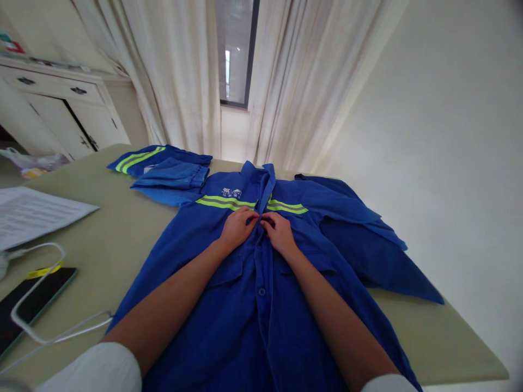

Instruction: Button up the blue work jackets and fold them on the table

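Note:
A blue work jacket (229, 310) with yellow-green and grey reflective stripes lies spread front side up, its collar at the far end. My left hand (240, 226) pinches the front placket just below the chest stripe. Close beside it, my right hand (278, 231) pinches the placket's other side. Between the fingertips the fabric edges meet; any button there is hidden. Further down the front, a button (262, 292) shows on the placket. A white logo (231, 192) sits on the chest above the stripe, and flap pockets lie beneath my forearms.
More folded blue clothing (167, 174) lies at the far left, and a dark blue garment (376, 261) sits under the right sleeve. On the left of the table (118, 218) are a printed sheet (36, 215), a phone (41, 299) and a white cable (36, 335). Curtains (180, 71) hang behind.

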`<state>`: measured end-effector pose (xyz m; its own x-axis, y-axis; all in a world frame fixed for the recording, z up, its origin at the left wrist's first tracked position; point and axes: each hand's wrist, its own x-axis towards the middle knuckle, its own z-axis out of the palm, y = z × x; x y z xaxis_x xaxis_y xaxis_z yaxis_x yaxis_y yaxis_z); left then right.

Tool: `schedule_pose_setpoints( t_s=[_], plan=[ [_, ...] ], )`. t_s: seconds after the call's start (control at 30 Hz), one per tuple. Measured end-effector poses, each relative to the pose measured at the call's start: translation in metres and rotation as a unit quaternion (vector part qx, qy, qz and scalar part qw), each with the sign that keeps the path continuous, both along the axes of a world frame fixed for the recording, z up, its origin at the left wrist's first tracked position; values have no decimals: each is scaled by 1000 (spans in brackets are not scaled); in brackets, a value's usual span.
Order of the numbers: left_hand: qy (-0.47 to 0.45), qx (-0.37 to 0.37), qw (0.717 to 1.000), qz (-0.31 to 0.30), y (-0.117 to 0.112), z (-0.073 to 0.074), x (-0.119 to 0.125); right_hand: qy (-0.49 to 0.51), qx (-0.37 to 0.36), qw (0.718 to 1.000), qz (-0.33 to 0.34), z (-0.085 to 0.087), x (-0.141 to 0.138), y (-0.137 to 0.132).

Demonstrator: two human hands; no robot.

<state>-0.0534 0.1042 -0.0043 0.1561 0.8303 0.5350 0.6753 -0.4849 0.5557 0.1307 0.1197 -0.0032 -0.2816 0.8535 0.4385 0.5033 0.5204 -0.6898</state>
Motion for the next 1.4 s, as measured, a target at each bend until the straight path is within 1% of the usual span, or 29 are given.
schedule_pose_setpoints(
  t_s=[0.1,0.2,0.3,0.43,0.53,0.63,0.8,0.93,1.07,1.13,1.27,1.4],
  plan=[
    [-40,-46,998,-5,4,-2,-1,-85,-36,995,34,15,-1,12],
    [-136,-116,984,-11,9,-3,-2,-141,-13,989,48,23,-1,20],
    [-230,-162,959,-22,14,-3,-4,-163,34,985,40,21,0,18],
    [-256,-179,949,-53,17,-2,-6,-180,76,980,29,12,1,11],
    [-276,-195,940,-50,18,-1,-6,-200,91,975,23,11,-1,8],
    [-309,-213,925,-54,17,-1,-6,-195,89,977,26,13,-3,9],
    [-389,-253,882,-79,16,-1,-10,-120,77,989,48,18,-2,18],
    [-419,-281,860,-79,15,1,-13,-92,82,990,72,21,1,23],
    [-425,-287,855,-79,15,2,-14,-95,102,987,77,19,2,20],
    [-425,-286,855,-78,16,2,-13,-118,113,984,76,18,2,15],
    [-426,-292,853,-67,16,2,-13,-198,125,969,82,19,2,7],
    [-425,-317,847,-41,16,4,-11,-220,142,959,110,21,6,6]
  ],
)
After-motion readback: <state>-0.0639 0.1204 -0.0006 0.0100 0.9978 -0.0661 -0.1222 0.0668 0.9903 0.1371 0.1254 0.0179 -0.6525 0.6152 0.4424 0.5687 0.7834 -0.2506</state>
